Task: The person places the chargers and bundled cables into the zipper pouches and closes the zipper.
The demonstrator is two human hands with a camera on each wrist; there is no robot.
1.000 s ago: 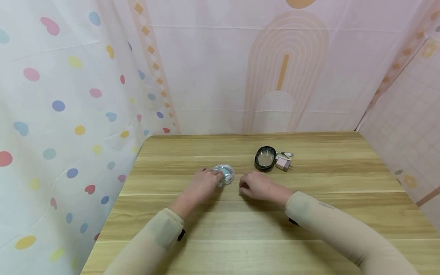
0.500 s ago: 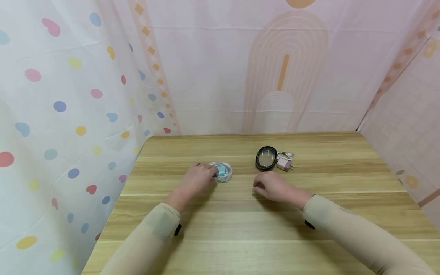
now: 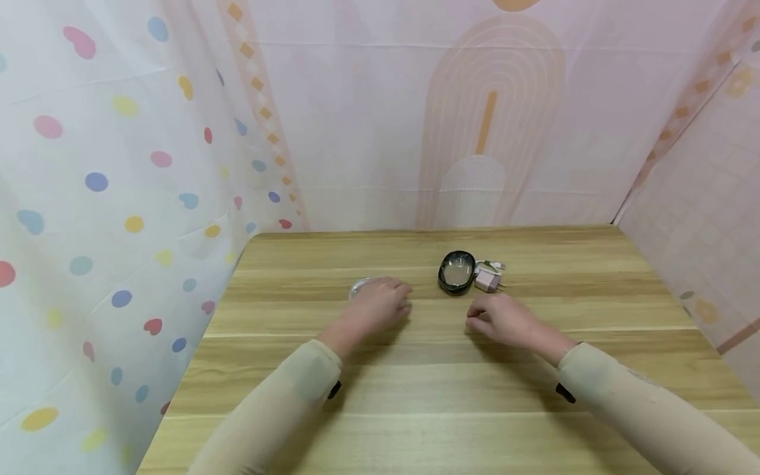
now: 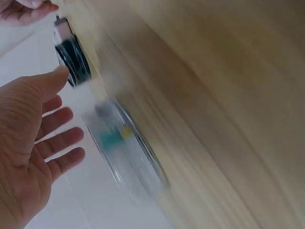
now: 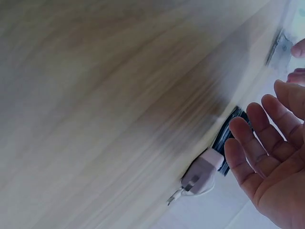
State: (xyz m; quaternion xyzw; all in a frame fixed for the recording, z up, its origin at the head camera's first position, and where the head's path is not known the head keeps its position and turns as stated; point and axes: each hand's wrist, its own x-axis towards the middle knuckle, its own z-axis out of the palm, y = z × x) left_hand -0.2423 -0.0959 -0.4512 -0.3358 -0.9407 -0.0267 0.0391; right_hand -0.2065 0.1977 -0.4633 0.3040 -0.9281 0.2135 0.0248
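Observation:
My left hand (image 3: 377, 305) is over the table with nothing in its grasp; the left wrist view shows its fingers (image 4: 62, 143) loosely bent and spread. Beside it lies a pale coil in clear plastic (image 3: 359, 287) with a teal patch, mostly hidden by the hand in the head view. My right hand (image 3: 505, 321), palm visible and holding nothing in the right wrist view, hovers in front of a black coiled cable (image 3: 442, 280). Against that cable sits a pale pink charger plug (image 3: 487, 282) with a short white cable (image 3: 493, 265).
The wood-grain table (image 3: 410, 409) ends at a patterned curtain (image 3: 356, 132) behind it. Another curtain with coloured spots (image 3: 119, 264) hangs along the left, and a third (image 3: 695, 218) along the right.
The left hand lets go of the clear-wrapped coil, which now sits slightly farther left, and moves right across it. The right hand has drawn away to the right.

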